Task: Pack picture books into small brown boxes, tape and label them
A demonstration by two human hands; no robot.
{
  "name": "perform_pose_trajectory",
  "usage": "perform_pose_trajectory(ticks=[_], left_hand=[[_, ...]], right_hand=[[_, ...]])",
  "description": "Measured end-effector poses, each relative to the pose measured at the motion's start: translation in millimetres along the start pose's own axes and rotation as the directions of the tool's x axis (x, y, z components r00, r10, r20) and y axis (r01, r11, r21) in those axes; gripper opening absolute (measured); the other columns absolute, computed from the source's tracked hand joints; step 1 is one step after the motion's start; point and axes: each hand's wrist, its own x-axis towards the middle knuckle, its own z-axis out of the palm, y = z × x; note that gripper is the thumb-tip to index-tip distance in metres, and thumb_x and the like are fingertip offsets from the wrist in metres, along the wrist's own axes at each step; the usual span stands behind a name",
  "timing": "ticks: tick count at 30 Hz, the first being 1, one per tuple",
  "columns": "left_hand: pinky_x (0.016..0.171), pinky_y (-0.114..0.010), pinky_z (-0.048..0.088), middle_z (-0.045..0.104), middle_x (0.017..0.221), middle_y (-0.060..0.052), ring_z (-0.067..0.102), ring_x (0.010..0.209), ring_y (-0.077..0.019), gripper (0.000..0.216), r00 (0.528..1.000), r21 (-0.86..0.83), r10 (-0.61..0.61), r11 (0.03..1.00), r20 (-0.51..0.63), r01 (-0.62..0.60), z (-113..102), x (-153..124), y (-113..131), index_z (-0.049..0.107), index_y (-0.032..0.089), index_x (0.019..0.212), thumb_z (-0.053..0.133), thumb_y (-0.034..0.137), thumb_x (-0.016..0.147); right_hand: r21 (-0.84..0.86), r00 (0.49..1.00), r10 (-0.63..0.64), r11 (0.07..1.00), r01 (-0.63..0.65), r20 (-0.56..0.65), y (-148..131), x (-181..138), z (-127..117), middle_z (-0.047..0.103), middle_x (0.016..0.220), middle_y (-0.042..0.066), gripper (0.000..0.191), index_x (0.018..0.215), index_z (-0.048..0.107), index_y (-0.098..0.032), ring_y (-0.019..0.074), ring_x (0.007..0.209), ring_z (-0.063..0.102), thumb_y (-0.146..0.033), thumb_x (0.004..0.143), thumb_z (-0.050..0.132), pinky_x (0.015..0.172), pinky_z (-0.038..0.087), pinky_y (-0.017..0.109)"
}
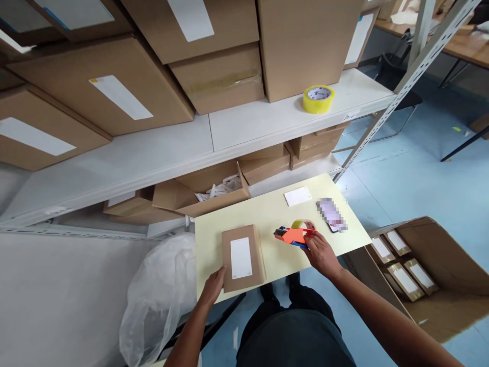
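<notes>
A small cardboard box point(234, 239) with a white label lies on the pale yellow table point(208, 229). My left hand point(214, 285) grips its left edge near the front corner, with the fingers partly hidden. My right hand point(321, 255) is closed round an orange and blue tape dispenser point(292, 235), held over the table to the right of the box. A roll of tape shows at the dispenser's back. Beyond it lie a white card point(297, 195) and a phone point(331, 214) with a blurred-out screen.
Large labelled cartons point(214, 30) fill the shelf point(160, 142) ahead, with a yellow tape roll point(318, 100) on its edge. An open carton point(454, 285) holding several small boxes stands at the right. A clear plastic bag point(160, 295) hangs at the left. Below the shelf are more cartons point(263, 165).
</notes>
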Motion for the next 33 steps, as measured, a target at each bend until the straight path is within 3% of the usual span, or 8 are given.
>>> perform_pose_trajectory(ticks=[2,4,8,11,13,20,26,33], left_hand=[[0.111,-0.048,0.046,0.065,0.139,-0.017,0.056,0.134,-0.0363,0.049,0.977,0.199,0.129,0.976,-0.170,-0.094,-7.7,-11.0,26.0,0.067,0.015,0.127,0.049,0.047,0.093],[0.117,-0.047,0.040,0.058,0.148,-0.013,0.050,0.141,-0.0333,0.052,0.884,0.292,0.371,0.912,-0.284,-0.289,-9.9,-27.8,61.0,0.062,0.018,0.137,0.048,0.045,0.094],[0.117,-0.039,0.041,0.067,0.137,-0.005,0.058,0.131,-0.0266,0.041,0.696,0.158,0.718,0.685,0.023,-0.711,4.7,-70.0,135.1,0.070,0.028,0.127,0.052,0.047,0.097],[0.113,-0.042,0.044,0.070,0.131,-0.006,0.061,0.125,-0.0270,0.034,0.590,0.042,0.786,0.593,0.187,-0.804,19.8,-92.0,166.7,0.075,0.029,0.118,0.055,0.045,0.097],[0.106,-0.040,0.049,0.073,0.124,-0.007,0.065,0.118,-0.0255,0.033,0.597,-0.023,0.770,0.617,0.223,-0.787,25.8,-97.9,171.7,0.076,0.028,0.116,0.054,0.044,0.098],[0.085,-0.033,0.053,0.075,0.093,-0.008,0.068,0.090,-0.0232,0.036,0.718,-0.120,0.628,0.772,0.301,-0.624,31.2,-95.4,157.7,0.077,0.022,0.093,0.071,0.057,0.084],[0.075,-0.029,0.050,0.066,0.086,-0.005,0.061,0.078,-0.0177,0.049,0.716,-0.248,0.575,0.818,0.396,-0.520,38.4,-97.1,150.1,0.073,0.019,0.088,0.069,0.067,0.081],[0.076,-0.029,0.048,0.064,0.083,-0.005,0.060,0.080,-0.0183,0.048,0.766,-0.194,0.542,0.840,0.346,-0.507,48.2,-104.6,141.6,0.068,0.019,0.081,0.058,0.064,0.090]], right_hand=[[0.037,1.000,-0.009,0.999,0.009,-0.005,-3.2,0.4,-4.7,0.071,0.096,0.010,0.020,0.120,0.059,-0.018,0.0254,0.094,0.068,-0.021,0.101,0.053,0.102,0.054,0.050],[0.078,1.000,-0.019,0.997,0.020,-0.010,-6.2,-0.3,-7.6,0.071,0.101,0.011,0.024,0.124,0.057,-0.018,0.0263,0.098,0.068,-0.020,0.100,0.054,0.103,0.053,0.051],[0.181,0.999,-0.034,0.983,0.027,0.033,-16.9,-3.3,-11.2,0.071,0.106,0.013,0.032,0.131,0.053,-0.018,0.0280,0.103,0.067,-0.019,0.100,0.053,0.103,0.053,0.053],[0.282,0.996,-0.032,0.959,0.007,0.087,-27.5,-7.8,-14.4,0.070,0.107,0.014,0.034,0.134,0.050,-0.019,0.0291,0.104,0.067,-0.021,0.100,0.051,0.102,0.053,0.054],[0.336,0.992,-0.033,0.942,-0.009,0.119,-33.4,-12.3,-17.0,0.070,0.107,0.014,0.035,0.135,0.049,-0.019,0.0293,0.103,0.067,-0.023,0.100,0.050,0.102,0.052,0.055],[0.445,0.968,-0.100,0.896,-0.013,0.231,-38.9,-27.5,-25.1,0.071,0.105,0.014,0.031,0.131,0.049,-0.019,0.0287,0.103,0.066,-0.025,0.101,0.051,0.103,0.051,0.054],[0.510,0.958,-0.129,0.860,-0.022,0.257,-40.6,-34.6,-28.0,0.071,0.108,0.013,0.033,0.132,0.049,-0.018,0.0278,0.106,0.066,-0.025,0.101,0.052,0.105,0.050,0.052],[0.549,0.950,-0.164,0.836,-0.009,0.266,-41.3,-44.3,-27.4,0.070,0.112,0.015,0.036,0.135,0.048,-0.018,0.0285,0.111,0.064,-0.024,0.100,0.052,0.103,0.051,0.051]])
